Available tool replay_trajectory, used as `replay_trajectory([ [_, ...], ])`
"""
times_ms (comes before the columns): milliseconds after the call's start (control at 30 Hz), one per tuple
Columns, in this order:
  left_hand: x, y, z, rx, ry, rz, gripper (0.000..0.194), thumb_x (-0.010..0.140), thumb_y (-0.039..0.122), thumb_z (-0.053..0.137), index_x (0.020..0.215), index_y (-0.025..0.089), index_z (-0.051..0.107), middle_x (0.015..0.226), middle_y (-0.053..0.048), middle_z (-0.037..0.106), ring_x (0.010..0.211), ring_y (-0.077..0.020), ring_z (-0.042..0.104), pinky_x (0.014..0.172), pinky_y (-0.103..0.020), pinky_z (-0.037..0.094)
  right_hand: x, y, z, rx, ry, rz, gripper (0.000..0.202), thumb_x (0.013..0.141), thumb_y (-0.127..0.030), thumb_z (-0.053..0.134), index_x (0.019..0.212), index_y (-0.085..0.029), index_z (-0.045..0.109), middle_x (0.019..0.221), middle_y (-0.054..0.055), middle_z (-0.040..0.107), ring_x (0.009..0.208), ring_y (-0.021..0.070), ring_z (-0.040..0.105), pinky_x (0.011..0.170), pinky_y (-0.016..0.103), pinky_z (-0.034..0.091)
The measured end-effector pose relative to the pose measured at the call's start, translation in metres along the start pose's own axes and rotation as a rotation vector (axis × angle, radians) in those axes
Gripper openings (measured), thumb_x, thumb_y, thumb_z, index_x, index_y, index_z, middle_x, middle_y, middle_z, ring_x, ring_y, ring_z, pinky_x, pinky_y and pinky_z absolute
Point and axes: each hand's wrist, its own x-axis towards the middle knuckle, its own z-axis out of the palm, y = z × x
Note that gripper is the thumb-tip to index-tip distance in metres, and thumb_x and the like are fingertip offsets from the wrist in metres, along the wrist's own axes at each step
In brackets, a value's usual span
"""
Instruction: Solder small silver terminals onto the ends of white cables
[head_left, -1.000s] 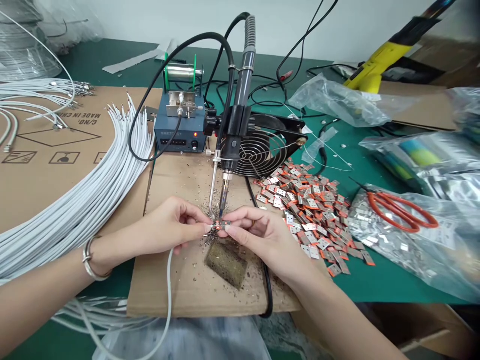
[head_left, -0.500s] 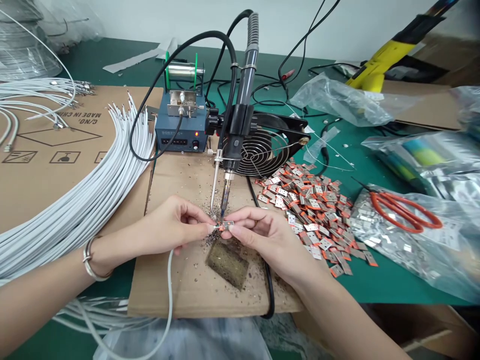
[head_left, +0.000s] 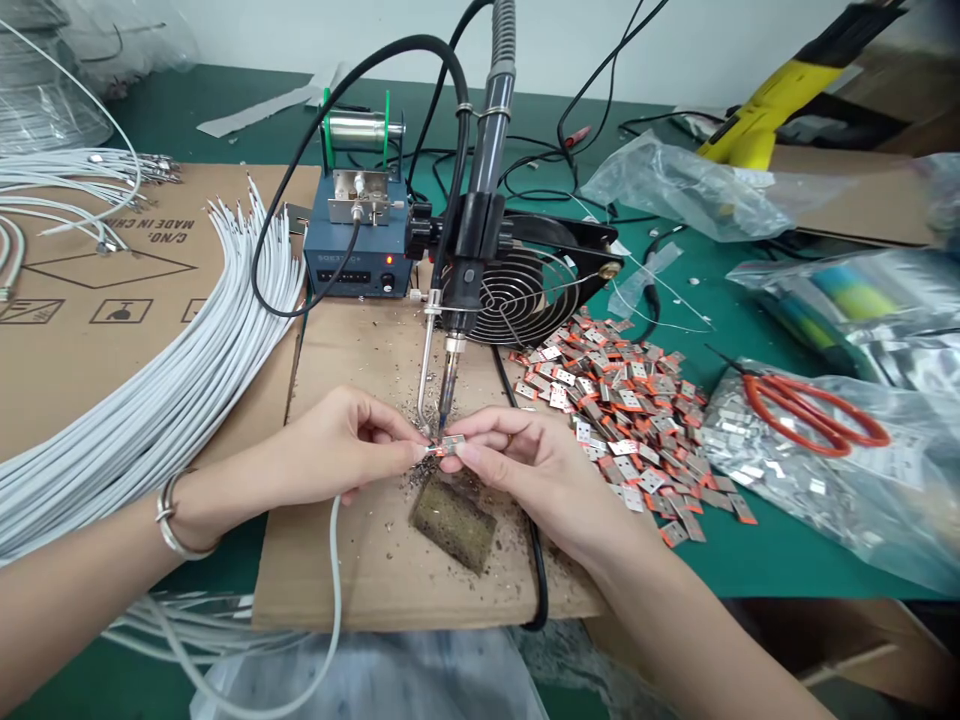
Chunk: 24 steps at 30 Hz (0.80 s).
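Observation:
My left hand [head_left: 345, 445] pinches the end of a white cable [head_left: 335, 570], which hangs in a loop below the wrist. Between the thumb and fingers of my right hand [head_left: 525, 470] is a small metal USB connector [head_left: 454, 444] with an orange end. Cable end and connector meet directly under the tip of a clamped soldering iron [head_left: 469, 280]; whether the tip touches them is too small to tell. A thin metal solder feed tube [head_left: 426, 365] curves down beside the tip. Below my fingers lies a worn, brownish sponge [head_left: 452, 522] on the cardboard [head_left: 360, 590].
A solder feeder [head_left: 352, 240] with a spool stands behind, near a black fan [head_left: 517, 300]. Loose connectors [head_left: 637, 400] lie in a pile at right, beside red-handled scissors [head_left: 817, 410] on a plastic bag. White cables [head_left: 187, 390] are bundled at left. A yellow tool [head_left: 765, 110] rests far right.
The view has shifted slightly. Both hands keep their grips under the iron tip, and the connector shows a little more of its flat face.

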Motion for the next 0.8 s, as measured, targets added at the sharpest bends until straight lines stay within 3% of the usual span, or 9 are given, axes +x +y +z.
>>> replay_trajectory([
  [533, 0.0018, 0.0000, 0.0038, 0.000, 0.010, -0.002, 0.019, 0.076, 0.023, 0.056, 0.081, 0.011, 0.070, 0.041, 0.007, 0.041, 0.033, -0.0040, 0.034, 0.029, -0.013, 0.029, 0.0011, -0.0001, 0.0034, -0.104, 0.068, -0.033, 0.012, 0.068, -0.019, 0.074, 0.079, -0.018, 0.069, 0.067, -0.001, 0.071, 0.063, 0.0048, 0.066, 0.060, 0.008, 0.049],
  [800, -0.0011, -0.0035, 0.0048, 0.006, 0.001, 0.012, 0.021, 0.076, 0.027, 0.056, 0.079, 0.010, 0.067, 0.047, 0.006, 0.044, 0.034, -0.0037, 0.036, 0.031, -0.013, 0.032, 0.0005, 0.0005, 0.0027, -0.173, 0.079, -0.036, 0.012, 0.067, -0.016, 0.073, 0.078, -0.018, 0.068, 0.066, -0.001, 0.070, 0.062, 0.0058, 0.065, 0.059, 0.010, 0.048],
])
